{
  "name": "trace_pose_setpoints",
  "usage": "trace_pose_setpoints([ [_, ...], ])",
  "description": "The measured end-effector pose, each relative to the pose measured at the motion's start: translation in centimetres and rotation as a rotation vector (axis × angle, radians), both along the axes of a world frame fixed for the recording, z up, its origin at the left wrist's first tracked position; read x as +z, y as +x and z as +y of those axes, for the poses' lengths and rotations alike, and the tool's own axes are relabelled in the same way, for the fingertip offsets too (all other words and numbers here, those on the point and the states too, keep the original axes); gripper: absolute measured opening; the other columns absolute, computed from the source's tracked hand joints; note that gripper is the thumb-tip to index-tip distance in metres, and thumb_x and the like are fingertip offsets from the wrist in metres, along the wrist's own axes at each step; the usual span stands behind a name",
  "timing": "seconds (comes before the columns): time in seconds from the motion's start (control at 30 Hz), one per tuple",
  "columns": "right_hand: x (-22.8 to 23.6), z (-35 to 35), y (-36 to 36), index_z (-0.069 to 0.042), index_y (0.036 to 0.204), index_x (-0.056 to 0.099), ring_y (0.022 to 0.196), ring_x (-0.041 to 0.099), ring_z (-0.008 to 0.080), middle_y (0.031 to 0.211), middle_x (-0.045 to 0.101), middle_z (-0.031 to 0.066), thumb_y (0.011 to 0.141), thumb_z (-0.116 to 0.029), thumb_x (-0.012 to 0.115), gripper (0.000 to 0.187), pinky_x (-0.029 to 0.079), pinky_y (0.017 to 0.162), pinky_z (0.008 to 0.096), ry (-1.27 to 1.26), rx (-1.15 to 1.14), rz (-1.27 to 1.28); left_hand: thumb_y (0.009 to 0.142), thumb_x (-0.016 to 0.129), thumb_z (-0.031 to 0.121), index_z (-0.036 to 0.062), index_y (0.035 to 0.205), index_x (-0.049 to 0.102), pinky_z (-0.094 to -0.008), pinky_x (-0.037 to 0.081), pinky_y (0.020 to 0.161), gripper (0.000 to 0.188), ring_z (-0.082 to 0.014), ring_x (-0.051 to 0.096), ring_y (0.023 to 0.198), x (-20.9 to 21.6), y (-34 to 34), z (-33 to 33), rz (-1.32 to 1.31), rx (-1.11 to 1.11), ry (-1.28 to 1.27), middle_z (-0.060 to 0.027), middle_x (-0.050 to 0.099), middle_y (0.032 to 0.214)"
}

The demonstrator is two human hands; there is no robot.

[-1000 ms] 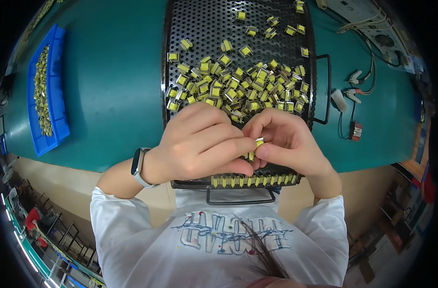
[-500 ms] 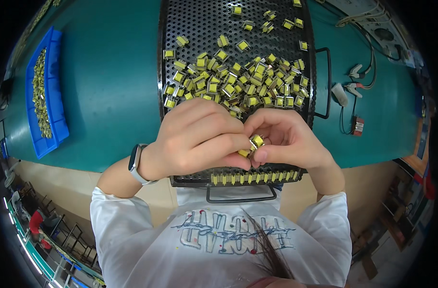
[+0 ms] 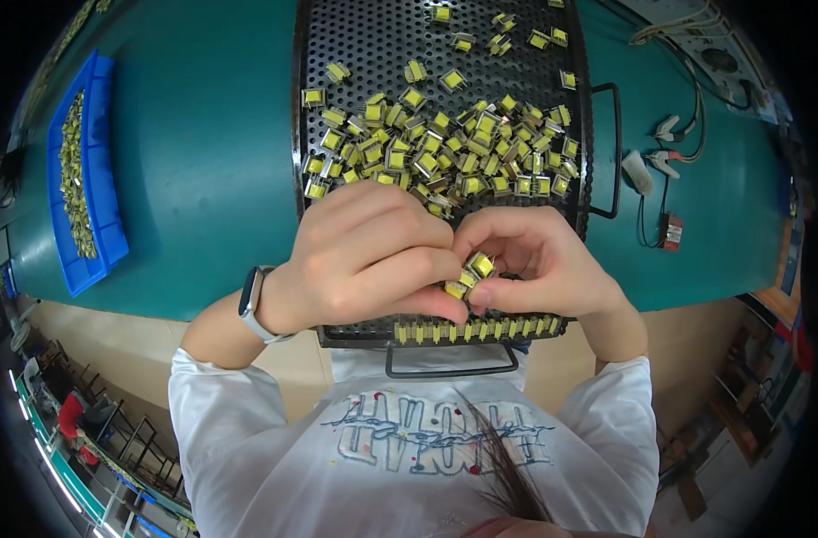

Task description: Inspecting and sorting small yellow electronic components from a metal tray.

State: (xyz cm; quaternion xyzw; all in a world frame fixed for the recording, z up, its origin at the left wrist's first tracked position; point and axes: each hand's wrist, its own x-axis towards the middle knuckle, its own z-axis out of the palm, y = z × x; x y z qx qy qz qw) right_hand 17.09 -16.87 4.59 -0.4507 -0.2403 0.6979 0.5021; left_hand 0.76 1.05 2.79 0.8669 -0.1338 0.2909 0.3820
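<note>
While the left hand (image 3: 373, 260) and right hand (image 3: 543, 269) meet above the tray (image 3: 373, 45), fingers (image 3: 418, 269) pinched nearly closed on yellow parts (image 3: 482, 264), a heap (image 3: 428, 163) lies at twelve o'clock from them and a row (image 3: 467, 333) at six.

A green table (image 3: 203, 161) carries a blue bin (image 3: 107, 179) and a black perforated tray (image 3: 373, 36).

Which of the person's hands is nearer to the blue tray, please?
The left. The left hand is to the right of the blue tray, apart from it; the right hand is farther right, beyond the left one.
</note>
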Motion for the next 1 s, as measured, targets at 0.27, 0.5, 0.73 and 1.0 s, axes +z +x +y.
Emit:
trace_pose_setpoints([
  [0.27,0.3,-0.1,0.0,0.005,0.122,0.064,0.109,0.064,0.0178,0.119,0.063,0.0093,0.089,0.008,0.07,0.034,0.058,0.087,0.0309,0.007,-0.038,-0.022,0.064,0.091,0.038,0.0101,0.097,0.074,-0.0316,0.049,0.061,0.047,-0.0197,0.065,0.076,-0.1,0.1,-0.1,0.056,0.015,0.001,-0.0011,0.067,0.089],
  [0.5,0.1,-0.4,-0.5,0.007,0.126,0.06,0.116,0.063,0.02,0.127,0.061,0.0158,0.093,0.008,0.066,0.034,0.058,0.088,0.0317,0.03,-0.107,-0.131,0.064,0.09,0.038,0.0079,0.096,0.073,-0.0322,0.052,0.063,0.046,-0.022,0.066,0.079,-0.1,0.2,0.1,0.107,0.083,-0.005,-0.0056,0.067,0.094],
  [0.73,0.2,-0.1,-0.9,0.003,0.117,0.061,0.086,0.072,0.0159,0.104,0.071,0.01,0.087,-0.002,0.08,0.036,0.057,0.075,0.027,0.213,-0.233,-0.807,0.08,0.086,0.023,0.0039,0.104,0.068,-0.0306,0.055,0.065,0.036,-0.0172,0.066,0.078,0.3,-0.3,-0.3,0.371,0.076,-0.47,-0.009,0.065,0.103],
  [1.0,-0.8,0.0,-0.5,-0.002,0.101,0.07,0.058,0.06,0.0141,0.077,0.068,0.0053,0.071,-0.029,0.093,0.047,0.047,0.051,0.0258,0.601,-0.255,-1.31,0.104,0.057,0.014,0.002,0.127,0.057,-0.0258,0.051,0.084,0.026,-0.0085,0.06,0.098,1.7,-0.3,0.7,1.05,-0.334,-1.255,-0.0041,0.062,0.119],
])
